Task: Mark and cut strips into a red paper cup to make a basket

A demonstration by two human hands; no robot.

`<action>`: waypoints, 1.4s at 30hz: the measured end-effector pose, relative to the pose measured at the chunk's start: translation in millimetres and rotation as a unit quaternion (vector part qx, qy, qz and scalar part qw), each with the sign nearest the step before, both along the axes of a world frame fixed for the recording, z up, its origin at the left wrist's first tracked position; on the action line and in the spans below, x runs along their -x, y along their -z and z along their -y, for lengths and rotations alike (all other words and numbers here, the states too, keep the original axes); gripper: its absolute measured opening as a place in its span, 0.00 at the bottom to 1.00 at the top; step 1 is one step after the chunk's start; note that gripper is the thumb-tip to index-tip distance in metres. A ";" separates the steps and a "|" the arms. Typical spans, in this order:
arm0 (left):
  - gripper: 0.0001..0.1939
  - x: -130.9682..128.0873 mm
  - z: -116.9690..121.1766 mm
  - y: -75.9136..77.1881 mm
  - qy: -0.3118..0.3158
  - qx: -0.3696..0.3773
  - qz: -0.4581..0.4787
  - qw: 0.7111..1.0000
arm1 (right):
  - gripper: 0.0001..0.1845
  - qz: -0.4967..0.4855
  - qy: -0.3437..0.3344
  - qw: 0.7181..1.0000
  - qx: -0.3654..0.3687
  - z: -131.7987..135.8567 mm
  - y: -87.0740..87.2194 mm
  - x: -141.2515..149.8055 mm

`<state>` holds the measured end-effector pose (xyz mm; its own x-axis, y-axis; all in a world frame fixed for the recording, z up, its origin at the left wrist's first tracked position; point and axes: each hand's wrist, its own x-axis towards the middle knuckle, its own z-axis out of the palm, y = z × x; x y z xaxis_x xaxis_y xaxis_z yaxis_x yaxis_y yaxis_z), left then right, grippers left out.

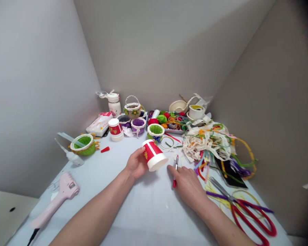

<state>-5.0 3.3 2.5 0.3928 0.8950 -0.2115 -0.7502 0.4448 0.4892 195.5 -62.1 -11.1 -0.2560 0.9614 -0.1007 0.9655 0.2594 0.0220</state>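
Observation:
My left hand (137, 164) is closed around a red and white paper cup (153, 153) with gold print. The cup is tilted, its open mouth facing down and to the right. To its right, my right hand (188, 182) is palm down near the tabletop, with a red-and-silver marker pen (177, 164) in its fingers. One finger reaches left across the pen, whose two ends show above and below it. My right thumb is not clearly visible.
A pink glue gun (59, 198) lies at left, near a green basket (84, 145). Red-handled scissors (242, 208) lie at right, below a heap of lace and yarn (206, 143). Behind stand another paper cup (115, 130), small baskets (138, 125) and a tray of yarn balls (166, 119).

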 end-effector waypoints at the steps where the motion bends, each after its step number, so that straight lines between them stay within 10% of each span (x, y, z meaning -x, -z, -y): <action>1: 0.29 0.6 0.2 -0.7 0.010 -0.006 -0.002 1.000 | 0.28 0.006 -0.006 1.000 0.006 1.7 -0.8 0.2; 42: 0.19 4.6 -8.2 -1.7 -0.054 0.083 -0.049 0.994 | 0.42 0.015 0.015 0.998 0.051 18.2 -6.1 3.4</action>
